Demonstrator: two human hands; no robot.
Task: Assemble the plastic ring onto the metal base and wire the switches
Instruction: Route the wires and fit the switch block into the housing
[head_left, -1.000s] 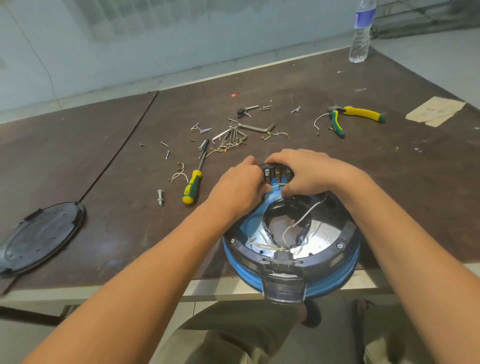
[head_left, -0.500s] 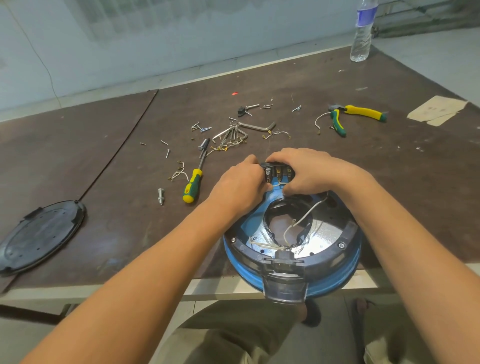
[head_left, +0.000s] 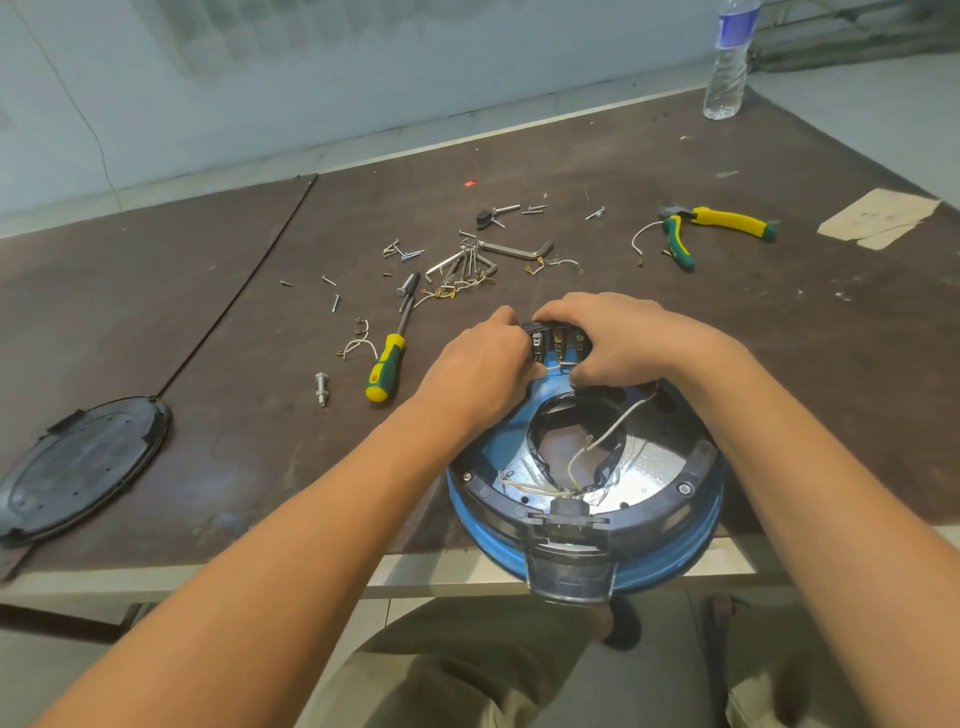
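At the near table edge, the metal base wears its plastic ring. My right hand grips the switches on the far rim. My left hand is pinching, I think, a floppy wire. I'd hold the stiff ring and go gently.

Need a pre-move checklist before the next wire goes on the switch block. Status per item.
1. Grip: right hand grips the black switch block; left hand pinches the short white wire at it: ok.
2. Wire end seated on a terminal: cannot tell, fingers hide it.
3. Black plastic ring lies on the shiny metal base, two screw heads showing on its near side: ok.
4. Support: the blue round housing overhangs the near edge of the brown table: not ok.
5. Yellow-and-green-handled screwdriver lies on the table left of the left hand, probably within reach: ok.
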